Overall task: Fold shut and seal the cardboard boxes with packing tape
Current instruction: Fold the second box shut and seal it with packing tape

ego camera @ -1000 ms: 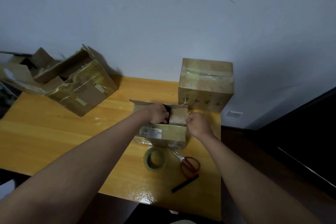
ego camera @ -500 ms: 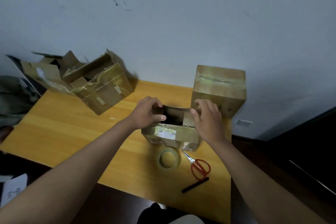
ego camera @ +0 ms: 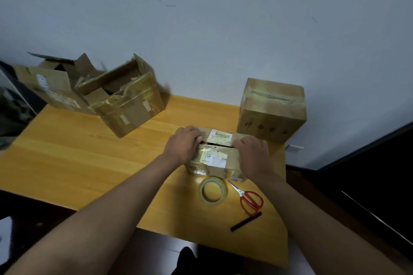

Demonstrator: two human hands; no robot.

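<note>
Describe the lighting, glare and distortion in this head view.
Head view: dim, even light on a greyish wall; soft glare on the yellow table near its front edge and on the taped open box; wide-angle stretch enlarges the forearms toward the frame's bottom; both hands and the small box look reasonably sharp.

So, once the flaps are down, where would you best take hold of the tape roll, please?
The tape roll lies flat on the table, hole up, just in front of the small box. Probably come from above, one finger in the hole and the thumb outside its near rim; the scissors crowd its right side.
</note>
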